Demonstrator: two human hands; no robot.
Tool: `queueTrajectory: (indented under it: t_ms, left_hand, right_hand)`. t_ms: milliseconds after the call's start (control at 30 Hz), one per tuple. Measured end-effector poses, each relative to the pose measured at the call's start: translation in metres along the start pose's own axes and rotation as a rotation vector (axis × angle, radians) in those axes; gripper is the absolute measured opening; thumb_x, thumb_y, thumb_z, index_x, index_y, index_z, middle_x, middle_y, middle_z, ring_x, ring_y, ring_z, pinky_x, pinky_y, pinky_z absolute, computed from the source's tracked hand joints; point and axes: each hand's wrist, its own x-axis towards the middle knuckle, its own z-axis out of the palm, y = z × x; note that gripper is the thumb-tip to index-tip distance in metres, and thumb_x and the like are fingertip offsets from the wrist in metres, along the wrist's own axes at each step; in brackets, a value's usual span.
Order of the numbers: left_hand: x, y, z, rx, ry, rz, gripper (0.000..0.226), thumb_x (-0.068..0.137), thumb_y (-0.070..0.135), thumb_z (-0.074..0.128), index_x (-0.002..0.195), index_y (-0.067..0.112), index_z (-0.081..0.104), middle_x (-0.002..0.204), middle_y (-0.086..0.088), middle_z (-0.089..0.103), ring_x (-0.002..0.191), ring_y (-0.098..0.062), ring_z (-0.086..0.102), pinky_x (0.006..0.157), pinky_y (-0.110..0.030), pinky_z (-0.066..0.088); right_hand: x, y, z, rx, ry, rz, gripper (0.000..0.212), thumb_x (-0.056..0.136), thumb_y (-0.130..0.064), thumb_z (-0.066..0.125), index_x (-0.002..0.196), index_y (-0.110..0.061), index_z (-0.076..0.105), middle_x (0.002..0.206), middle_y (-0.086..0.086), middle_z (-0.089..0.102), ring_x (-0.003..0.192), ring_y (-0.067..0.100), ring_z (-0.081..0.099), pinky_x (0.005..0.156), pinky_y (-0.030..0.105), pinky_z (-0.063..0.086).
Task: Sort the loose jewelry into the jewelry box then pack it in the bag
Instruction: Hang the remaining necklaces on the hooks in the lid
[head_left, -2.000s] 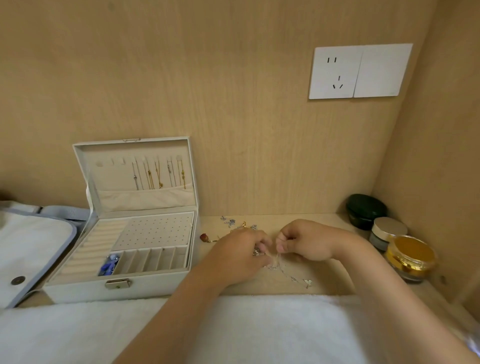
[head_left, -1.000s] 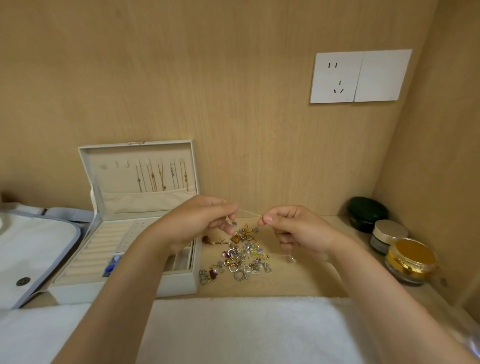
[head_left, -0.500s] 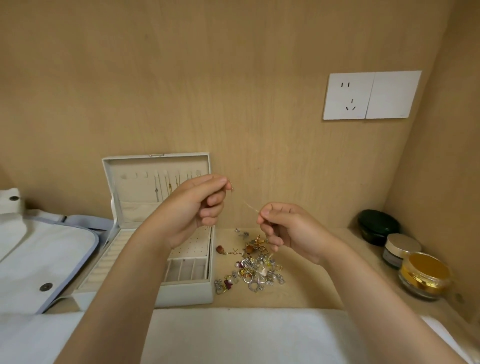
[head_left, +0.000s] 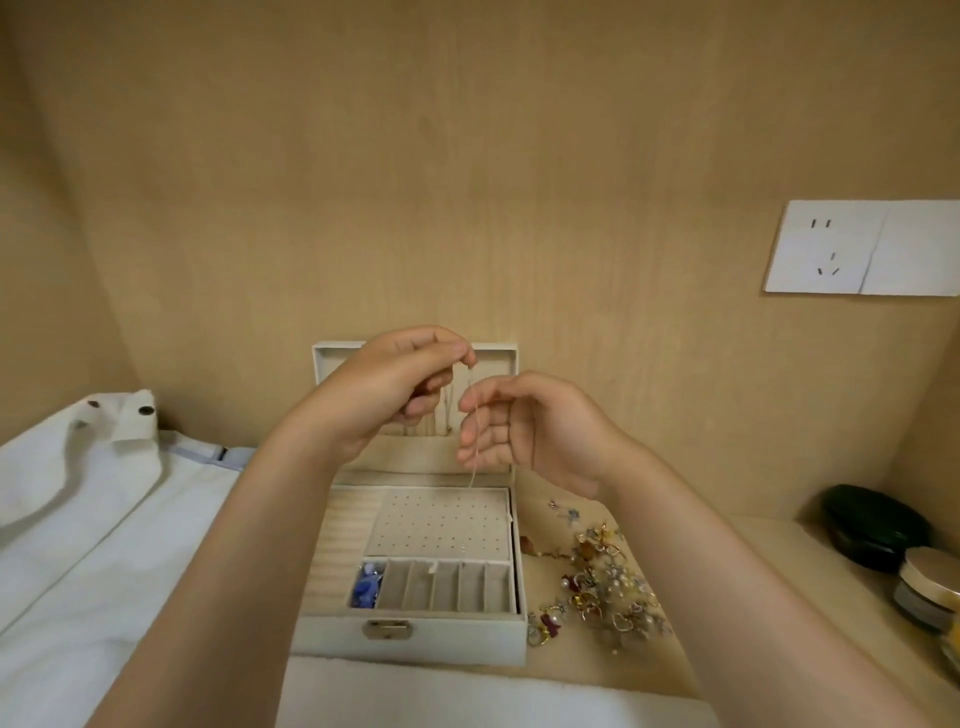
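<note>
The white jewelry box stands open on the wooden shelf, its lid upright against the back wall. My left hand is up in front of the lid, pinching the top of a thin necklace chain that hangs down over the box. My right hand is beside the chain with its fingers spread, touching or nearly touching it. A blue piece lies in the box's front left compartment. A heap of loose jewelry lies on the shelf just right of the box. The white bag lies at the left.
A dark green jar, a beige-lidded jar and a gold jar stand at the right by the side wall. A white towel lies along the front edge. A wall socket is on the back panel.
My hands rose from the heap with the chain and moved left over the box. My right hand let go of its end and opened, so the chain hangs from my left hand.
</note>
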Motion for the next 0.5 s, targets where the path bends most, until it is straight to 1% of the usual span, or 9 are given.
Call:
queueTrajectory:
  t_ms: [67,133,167,233,333,367,400,467,500]
  left_hand:
    - [-0.002,-0.011,-0.016,0.046,0.058,-0.013,0.020,0.099,0.026,0.054,0.086,0.020,0.069,0.060,0.006,0.038,0.047,-0.011,0.032,0.045,-0.022,0.024]
    - [-0.004,-0.023,-0.031,0.074,0.117,-0.024,0.020,0.098,0.025,0.055,0.086,0.018,0.068,0.057,0.007,0.037,0.046,-0.011,0.030,0.044,-0.020,0.024]
    - [-0.006,-0.029,-0.038,0.089,0.152,-0.027,0.020,0.098,0.024,0.056,0.085,0.017,0.069,0.055,0.009,0.038,0.047,-0.010,0.030,0.044,-0.020,0.025]
    - [-0.008,-0.043,-0.052,0.139,0.235,-0.026,0.019,0.097,0.024,0.058,0.084,0.016,0.071,0.053,0.013,0.040,0.047,-0.007,0.033,0.044,-0.017,0.029]
    - [-0.008,-0.068,-0.063,0.210,0.335,-0.017,0.017,0.093,0.023,0.064,0.080,0.016,0.073,0.054,0.015,0.044,0.052,-0.003,0.037,0.050,-0.016,0.032]
    - [-0.007,-0.076,-0.066,0.212,0.355,-0.022,0.017,0.092,0.023,0.065,0.079,0.016,0.073,0.056,0.013,0.045,0.055,-0.004,0.039,0.054,-0.018,0.034]
    - [-0.005,-0.083,-0.069,0.211,0.366,-0.026,0.016,0.091,0.024,0.065,0.079,0.015,0.074,0.059,0.009,0.045,0.057,-0.005,0.040,0.058,-0.020,0.036]
    - [-0.002,-0.096,-0.075,0.232,0.366,-0.037,0.017,0.090,0.026,0.067,0.079,0.015,0.073,0.062,0.005,0.043,0.059,-0.008,0.041,0.064,-0.026,0.038]
    - [0.000,-0.102,-0.077,0.240,0.369,-0.034,0.017,0.089,0.027,0.067,0.077,0.016,0.072,0.061,0.004,0.043,0.059,-0.009,0.041,0.065,-0.027,0.038]
  right_hand:
    - [0.015,-0.002,0.011,0.045,0.057,-0.008,0.030,0.097,-0.020,0.034,0.090,-0.008,0.061,0.064,0.008,0.050,0.057,0.024,0.047,0.060,0.035,0.046]
    - [0.028,-0.003,0.017,-0.052,0.145,-0.015,0.025,0.098,-0.021,0.040,0.085,-0.013,0.060,0.061,0.001,0.040,0.052,0.017,0.030,0.048,0.027,0.030]
    - [0.035,-0.002,0.019,-0.151,0.189,-0.022,0.023,0.099,-0.021,0.044,0.085,-0.015,0.062,0.062,0.000,0.039,0.052,0.015,0.026,0.047,0.026,0.023]
    - [0.047,0.001,0.023,-0.326,0.240,-0.014,0.020,0.098,-0.022,0.050,0.087,-0.017,0.066,0.062,-0.001,0.041,0.050,0.013,0.025,0.049,0.027,0.016]
    - [0.063,0.009,0.033,-0.469,0.309,0.026,0.015,0.094,-0.020,0.059,0.086,-0.015,0.071,0.063,0.003,0.046,0.046,0.011,0.029,0.047,0.025,0.017]
    - [0.068,0.013,0.036,-0.516,0.340,0.025,0.013,0.093,-0.019,0.062,0.086,-0.014,0.072,0.062,0.001,0.049,0.044,0.008,0.033,0.044,0.022,0.021]
    - [0.073,0.017,0.038,-0.557,0.366,0.016,0.012,0.093,-0.019,0.064,0.088,-0.011,0.073,0.057,-0.006,0.052,0.042,0.003,0.038,0.042,0.017,0.027]
    - [0.085,0.026,0.039,-0.620,0.417,-0.022,0.012,0.091,-0.020,0.071,0.088,-0.009,0.075,0.054,-0.019,0.060,0.047,-0.006,0.052,0.050,0.008,0.036]
    - [0.092,0.031,0.039,-0.647,0.451,-0.048,0.012,0.089,-0.022,0.073,0.086,-0.011,0.077,0.058,-0.020,0.064,0.053,-0.008,0.055,0.057,0.009,0.039]
